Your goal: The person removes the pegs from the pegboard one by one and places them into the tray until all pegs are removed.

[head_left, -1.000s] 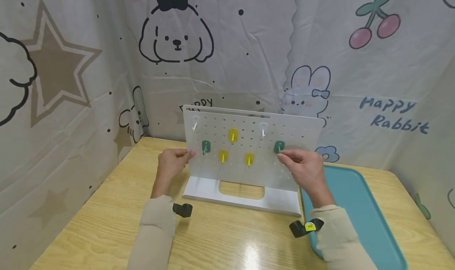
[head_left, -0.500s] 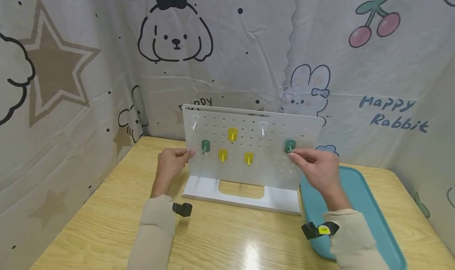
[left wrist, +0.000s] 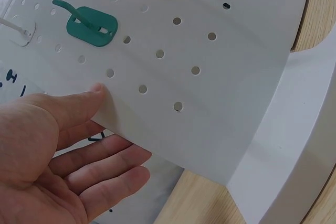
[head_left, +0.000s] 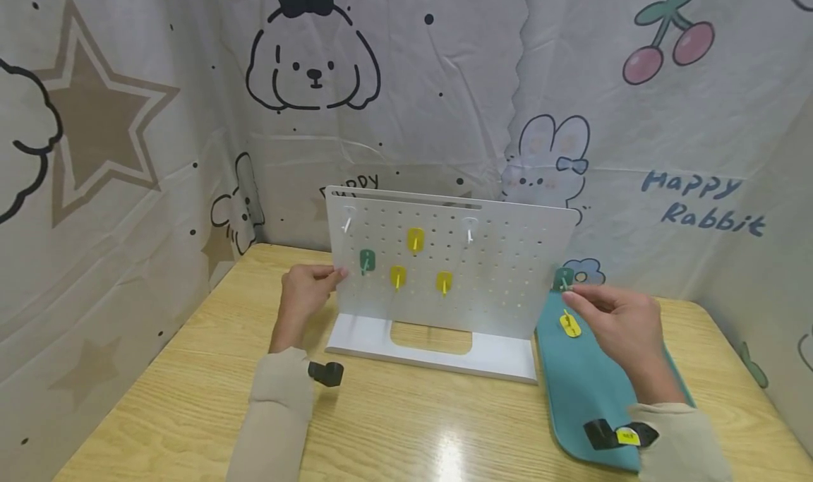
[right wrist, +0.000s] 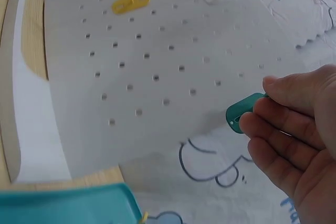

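from where i stand, the work looks like handling the hooks of a pegboard (head_left: 483,291), and the step in hand seems to be carrying one green hook (head_left: 562,278) at the board's right edge, right of centre in the head view. the right hand (head_left: 625,327) pinches its peg between thumb and forefinger, the other fingers bent loosely and lying close together. whether the hook's plate touches the board's edge i can't tell; it sits just beside or across it, above the far end of the teal tray (head_left: 591,397), with a yellow hook (head_left: 570,323) lying on the tray a little lower. on the left of centre, the left hand (head_left: 309,289) nips the pegboard's left edge, thumb on the front face, its lower fingers slightly parted. the next move, i'd judge, calls for a firm pinch on that small peg, clearance from the board's edge and a steady left grip. in the head view the plate's long axis runs nearly upright and the peg points out towards the person; in the right wrist view that axis slants from lower left to upper right. a second green hook (head_left: 367,260) hangs left of centre.
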A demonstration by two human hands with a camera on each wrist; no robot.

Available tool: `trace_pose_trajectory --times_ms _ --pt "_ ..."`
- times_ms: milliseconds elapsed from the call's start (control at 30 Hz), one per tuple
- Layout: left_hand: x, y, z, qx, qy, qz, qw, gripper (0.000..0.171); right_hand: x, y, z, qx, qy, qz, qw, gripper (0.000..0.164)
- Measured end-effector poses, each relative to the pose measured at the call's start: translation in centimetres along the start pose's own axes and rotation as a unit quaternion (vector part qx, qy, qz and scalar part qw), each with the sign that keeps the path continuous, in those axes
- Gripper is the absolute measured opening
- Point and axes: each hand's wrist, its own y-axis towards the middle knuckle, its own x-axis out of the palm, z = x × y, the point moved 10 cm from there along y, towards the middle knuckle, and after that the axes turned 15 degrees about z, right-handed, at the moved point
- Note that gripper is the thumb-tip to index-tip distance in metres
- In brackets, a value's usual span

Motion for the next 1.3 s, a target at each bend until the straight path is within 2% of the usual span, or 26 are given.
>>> trace_pose_trajectory --times_ms 233,567,800,1033,1300 --pt "0.0 0.0 0.0 0.005 0.002 0.001 1.0000 0.039 -0.5 -0.5 3.1 0.048 -0.055 -0.029 0.997 0.032" --pt "0.0 0.0 0.0 0.001 0.008 0.001 1.0000 0.039 0.2 -1.2 7.0 0.106 -0.082 -0.066 0.989 0.041" --pt "0.0 -0.1 0.1 0.005 0.007 -0.001 1.0000 0.039 1.5 -1.9 9.9 0.148 -0.075 -0.104 0.981 0.044" --pt "-0.1 -0.1 0.0 0.001 0.006 0.001 1.0000 0.038 2.6 -2.2 12.7 0.169 -0.093 -0.119 0.974 0.042" --pt "-0.1 0.0 0.2 0.005 0.004 0.005 1.0000 0.037 3.6 -2.6 14.8 0.184 -0.101 -0.129 0.969 0.042"
